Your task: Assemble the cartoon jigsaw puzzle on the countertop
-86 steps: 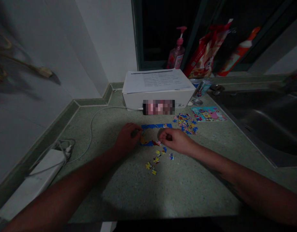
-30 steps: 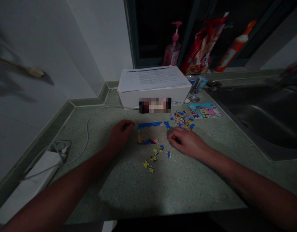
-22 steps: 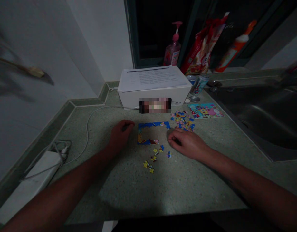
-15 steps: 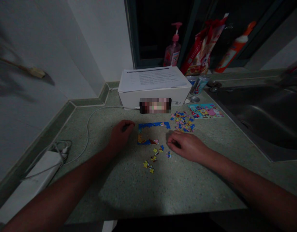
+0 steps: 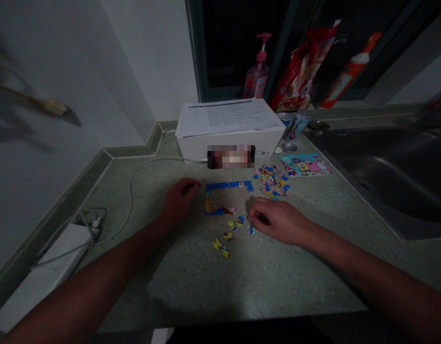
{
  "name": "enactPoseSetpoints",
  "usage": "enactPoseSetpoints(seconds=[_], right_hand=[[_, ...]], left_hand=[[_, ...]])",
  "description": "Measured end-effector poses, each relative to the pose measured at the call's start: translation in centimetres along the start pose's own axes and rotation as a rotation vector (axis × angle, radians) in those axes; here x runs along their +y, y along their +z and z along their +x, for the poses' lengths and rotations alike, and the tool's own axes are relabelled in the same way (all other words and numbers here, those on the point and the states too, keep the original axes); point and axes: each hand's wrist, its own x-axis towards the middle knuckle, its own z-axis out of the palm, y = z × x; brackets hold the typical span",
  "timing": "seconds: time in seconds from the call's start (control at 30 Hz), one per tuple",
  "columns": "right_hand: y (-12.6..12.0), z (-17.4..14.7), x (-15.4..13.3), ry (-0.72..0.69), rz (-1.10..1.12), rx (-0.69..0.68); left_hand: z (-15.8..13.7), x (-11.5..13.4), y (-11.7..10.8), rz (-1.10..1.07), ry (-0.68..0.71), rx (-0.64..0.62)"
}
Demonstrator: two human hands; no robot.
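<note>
**Two curled hands flanked a part-built puzzle border**

We had the puzzle border (image 5: 229,185) flat on the countertop (image 5: 184,282) at mid-frame, its right side open toward our right hand (image 5: 276,218). The heaped pieces (image 5: 271,180) sat just off its upper right corner, with the picture card (image 5: 306,165) beyond them, probably so both stayed in reach and sight. Loose pieces (image 5: 228,235), mostly yellow, trailed below the border, perhaps sorted by colour.

We held our left hand (image 5: 180,198) just left of the border, fingers bent, thumb toward the forefinger. Our right hand lay to its lower right, knuckles up, fingers folded inward. Neither hand showed a piece; whether the fingertips pinched anything small, we could not tell. Our forearms (image 5: 116,267) slanted in from the lower corners, spread wide, seemingly to leave the border unobscured.
</note>
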Motion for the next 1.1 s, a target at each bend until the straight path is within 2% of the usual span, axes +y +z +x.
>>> enactPoseSetpoints(seconds=[0.23, 0.6, 0.9, 1.1], right_hand=[[-0.2, -0.3, -0.7, -0.026, -0.029, -0.005], [0.1, -0.3, -0.9, -0.071, -0.037, -0.006], [0.7, -0.3, -1.5, -0.177, -0.061, 0.072], [1.0, -0.2, -1.4, -0.195, -0.063, 0.099]], left_hand=[[0.0, 0.1, 0.0, 0.022, -0.037, -0.006], [-0.2, 0.7, -0.2, 0.024, -0.012, -0.009], [-0.1, 0.7, -0.1, 0.015, -0.026, -0.006], [-0.1, 0.9, -0.2, 0.025, -0.027, 0.004]])
